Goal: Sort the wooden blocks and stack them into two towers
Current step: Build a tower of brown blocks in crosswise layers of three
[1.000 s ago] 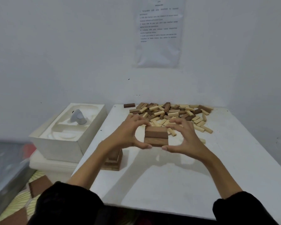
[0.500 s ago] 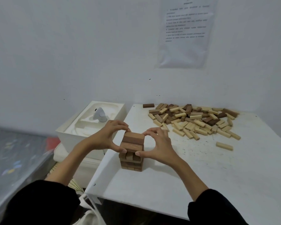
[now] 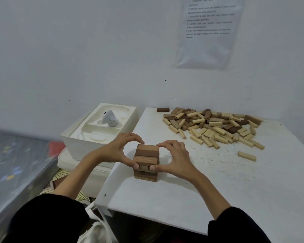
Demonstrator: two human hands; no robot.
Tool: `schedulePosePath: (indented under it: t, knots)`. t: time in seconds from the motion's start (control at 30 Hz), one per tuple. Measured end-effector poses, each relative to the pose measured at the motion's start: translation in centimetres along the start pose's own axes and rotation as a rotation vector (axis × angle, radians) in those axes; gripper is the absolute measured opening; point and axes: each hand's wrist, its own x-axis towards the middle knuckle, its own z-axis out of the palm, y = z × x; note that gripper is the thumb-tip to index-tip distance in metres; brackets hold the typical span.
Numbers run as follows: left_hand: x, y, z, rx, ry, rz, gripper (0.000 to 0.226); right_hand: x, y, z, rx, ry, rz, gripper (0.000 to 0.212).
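On the white table [image 3: 200,190], the left hand [image 3: 116,151] and right hand [image 3: 174,158] both curl around the brown block tower [image 3: 146,155], thumbs on its front, fingertips at its top.

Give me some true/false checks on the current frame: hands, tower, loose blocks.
1. The left hand and the right hand both grip the tower. True.
2. The tower is built of pale blocks. False: its blocks are brown.
3. A second tower stands beside the pile. False: only one tower shows, and the pile is loose, mixed blocks.
4. One pale block lies apart from the pile on the table. True.
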Motion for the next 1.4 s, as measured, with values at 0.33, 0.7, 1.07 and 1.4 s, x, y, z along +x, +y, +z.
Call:
schedulePosePath:
  t: [0.33, 0.7, 1.07, 1.4]
  knots:
    - [0.4, 0.3, 1.3, -0.174, -0.005, -0.002, 0.088, -0.3, 0.0, 0.6, 0.039, -0.025, 0.011, 0.088]
    - [0.0, 1.0, 1.2, -0.188, -0.022, -0.042, 0.111, -1.0, -0.8, 0.2, 0.066, -0.072, 0.043, 0.102]
    - [-1.5, 2.8, 5.3, -1.052, 0.268, -0.297, 0.092, -3.4, -4.7, 3.6, 0.922, 0.049, 0.328, 0.058]
    - [-1.8, 4.4, 5.9, -1.162, 0.220, -0.335, 0.093, -2.1, -4.9, 5.6, 1.004, 0.081, 0.365, 0.090]
